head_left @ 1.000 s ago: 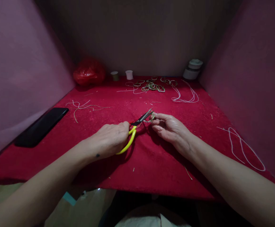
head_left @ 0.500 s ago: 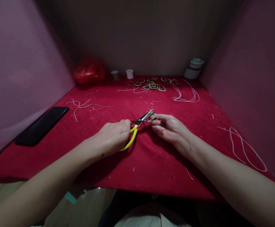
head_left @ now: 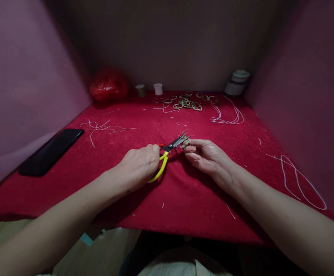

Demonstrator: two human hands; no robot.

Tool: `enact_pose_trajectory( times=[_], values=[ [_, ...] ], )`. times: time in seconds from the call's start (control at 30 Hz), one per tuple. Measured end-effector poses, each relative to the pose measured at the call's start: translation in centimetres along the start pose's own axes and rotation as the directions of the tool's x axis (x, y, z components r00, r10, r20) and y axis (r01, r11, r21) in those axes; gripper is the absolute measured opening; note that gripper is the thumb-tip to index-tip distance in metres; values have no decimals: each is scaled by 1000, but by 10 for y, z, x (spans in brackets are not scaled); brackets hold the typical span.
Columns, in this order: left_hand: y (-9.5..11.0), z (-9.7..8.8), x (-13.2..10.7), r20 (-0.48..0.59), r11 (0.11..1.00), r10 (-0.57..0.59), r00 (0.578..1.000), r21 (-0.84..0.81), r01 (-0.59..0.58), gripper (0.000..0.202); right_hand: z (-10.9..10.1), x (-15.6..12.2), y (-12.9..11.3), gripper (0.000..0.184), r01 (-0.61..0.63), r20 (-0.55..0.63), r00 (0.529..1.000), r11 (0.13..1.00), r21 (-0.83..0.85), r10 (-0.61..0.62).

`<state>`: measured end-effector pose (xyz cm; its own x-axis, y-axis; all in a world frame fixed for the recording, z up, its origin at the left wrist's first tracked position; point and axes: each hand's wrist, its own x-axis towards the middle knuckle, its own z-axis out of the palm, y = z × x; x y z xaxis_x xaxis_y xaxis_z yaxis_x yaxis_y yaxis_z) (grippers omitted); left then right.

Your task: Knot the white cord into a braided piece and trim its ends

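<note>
My left hand is closed around a pair of scissors with yellow handles and dark blades. The blades point away to the right and stand slightly apart. Their tips lie right at a small green and white cord loop, which my right hand pinches between thumb and fingers. Much of the loop is hidden by the fingers and blades, so I cannot tell whether the blades touch the cord. Both hands are over the middle of the red cloth.
Braided cord loops lie in a pile at the back, near two small spools. A red plastic bag, a lidded white container, a black phone and loose white cord lie around. Walls flank both sides.
The scissor blades have closed a little beside the cord loop. Both hands keep almost the same place, and the whole view has shifted very slightly.
</note>
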<state>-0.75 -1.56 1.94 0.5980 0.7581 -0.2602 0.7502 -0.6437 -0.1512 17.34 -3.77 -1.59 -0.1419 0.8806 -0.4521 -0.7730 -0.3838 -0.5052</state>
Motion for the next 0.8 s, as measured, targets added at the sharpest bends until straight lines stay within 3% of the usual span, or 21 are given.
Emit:
enact_pose_trajectory(
  times=[0.57, 0.8],
  values=[
    [-2, 5, 1, -49, 999, -3, 999, 42, 5, 34, 1, -1, 1, 19, 13, -4, 1000, 999, -42, -13],
    [1, 5, -1, -30, 999, -20, 999, 39, 21, 36, 2, -3, 1, 17, 32, 45, 999, 996, -83, -28]
  ],
)
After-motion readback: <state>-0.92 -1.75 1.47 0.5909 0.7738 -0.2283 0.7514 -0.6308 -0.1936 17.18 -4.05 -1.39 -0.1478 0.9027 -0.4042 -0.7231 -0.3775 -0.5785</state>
